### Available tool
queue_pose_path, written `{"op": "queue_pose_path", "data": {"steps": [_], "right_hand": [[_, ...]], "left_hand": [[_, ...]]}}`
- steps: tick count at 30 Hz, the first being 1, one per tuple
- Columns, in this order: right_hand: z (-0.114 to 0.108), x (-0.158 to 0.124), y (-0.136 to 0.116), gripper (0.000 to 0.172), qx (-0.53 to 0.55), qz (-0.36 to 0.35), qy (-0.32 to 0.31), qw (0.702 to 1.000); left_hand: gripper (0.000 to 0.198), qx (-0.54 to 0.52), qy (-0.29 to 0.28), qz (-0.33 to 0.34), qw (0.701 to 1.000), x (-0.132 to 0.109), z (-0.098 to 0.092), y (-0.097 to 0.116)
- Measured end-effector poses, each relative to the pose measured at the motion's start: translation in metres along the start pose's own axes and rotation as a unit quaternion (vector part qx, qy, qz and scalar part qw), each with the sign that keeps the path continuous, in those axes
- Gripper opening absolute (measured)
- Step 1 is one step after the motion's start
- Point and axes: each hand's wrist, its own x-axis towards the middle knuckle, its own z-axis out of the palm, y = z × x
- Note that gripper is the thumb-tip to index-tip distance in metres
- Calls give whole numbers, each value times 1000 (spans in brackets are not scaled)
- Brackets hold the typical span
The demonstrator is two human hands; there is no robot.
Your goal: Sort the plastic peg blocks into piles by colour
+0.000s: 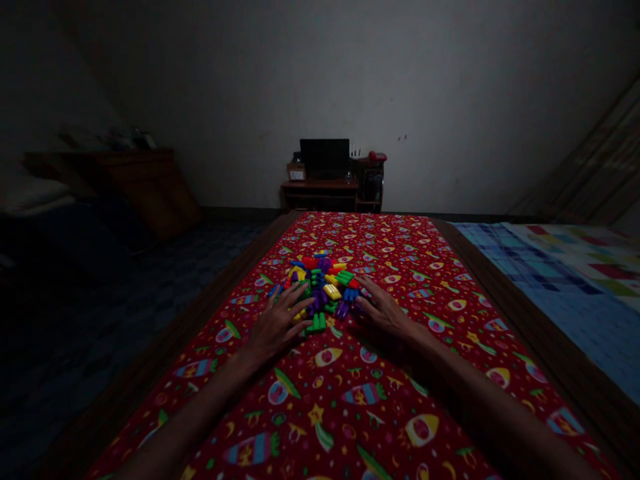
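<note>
A heap of small plastic building blocks [323,283] in red, yellow, green, blue and purple lies on a red patterned cloth [350,400] that covers a long table. My left hand [277,323] rests flat on the cloth at the heap's near left side, fingers spread and touching the blocks. My right hand [383,307] lies flat at the heap's near right side, fingers stretched towards the blocks. Neither hand holds anything.
The table's wooden edge [500,280] runs along the right; beyond it lies a patchwork mat [565,280]. A low cabinet with a dark screen [325,157] stands against the far wall. Dim furniture [135,187] stands at the left. The room is dark.
</note>
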Motion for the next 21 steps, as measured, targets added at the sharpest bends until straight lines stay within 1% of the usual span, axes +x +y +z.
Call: {"op": "queue_pose_path", "data": {"steps": [2, 4, 6, 8, 10, 14, 16, 18, 19, 21], "right_hand": [[-16, -23, 1, 53, -31, 25, -2, 999], [-24, -50, 4, 58, -87, 54, -28, 994], [-21, -71, 6, 64, -141, 47, -55, 987], [-6, -77, 5, 67, -180, 18, -55, 982], [15, -63, 1, 67, -202, -6, -29, 979], [62, -4, -19, 66, -205, -13, 9, 979], [77, 22, -30, 64, -197, -29, 16, 980], [80, 37, -39, 59, -182, -51, 29, 982], [77, 39, -41, 57, -171, -59, 39, 983], [58, 37, -35, 52, -149, -65, 67, 984]], "left_hand": [[44, -19, 22, -57, 998, -18, 2, -15], [47, -47, 52, -128, 989, -34, 9, -27], [51, -86, 74, -198, 974, -42, 18, -33], [54, -126, 86, -245, 958, -40, 26, -32], [55, -151, 93, -265, 948, -30, 32, -25], [56, -162, 117, -289, 936, -3, 39, -11], [56, -170, 130, -296, 931, 3, 41, -9], [54, -179, 147, -294, 927, 0, 40, -12], [54, -181, 154, -292, 926, -4, 39, -15], [53, -179, 163, -294, 925, -11, 36, -26]]}}
